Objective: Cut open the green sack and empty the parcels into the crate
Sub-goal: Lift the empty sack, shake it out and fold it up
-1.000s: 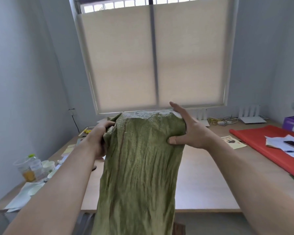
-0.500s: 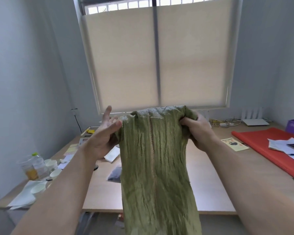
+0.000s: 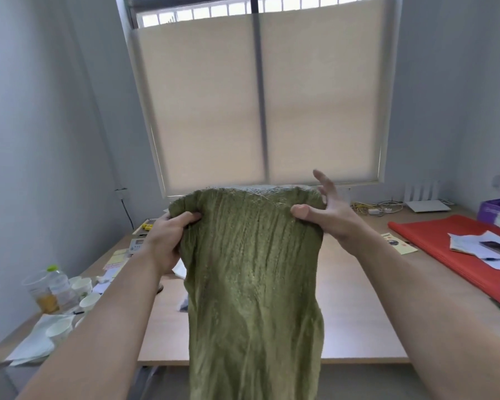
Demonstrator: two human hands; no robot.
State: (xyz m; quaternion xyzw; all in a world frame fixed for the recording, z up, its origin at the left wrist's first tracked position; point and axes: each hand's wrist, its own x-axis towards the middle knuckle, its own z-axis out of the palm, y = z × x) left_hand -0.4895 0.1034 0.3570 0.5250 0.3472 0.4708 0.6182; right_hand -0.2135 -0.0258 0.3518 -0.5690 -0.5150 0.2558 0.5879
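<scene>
We hold the limp, seemingly light green sack [image 3: 254,269] by its top corners: left hand [image 3: 168,241] clenched, right hand [image 3: 331,216] pinching by thumb.

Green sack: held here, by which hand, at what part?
Both hands hold the green sack at its top edge: left hand grips the left corner, right hand pinches the right corner under its thumb.

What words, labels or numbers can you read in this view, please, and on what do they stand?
None can be read.
Yellow card: print too blurred.
Purple box: label too blurred.
White papers: writing too small.
</scene>
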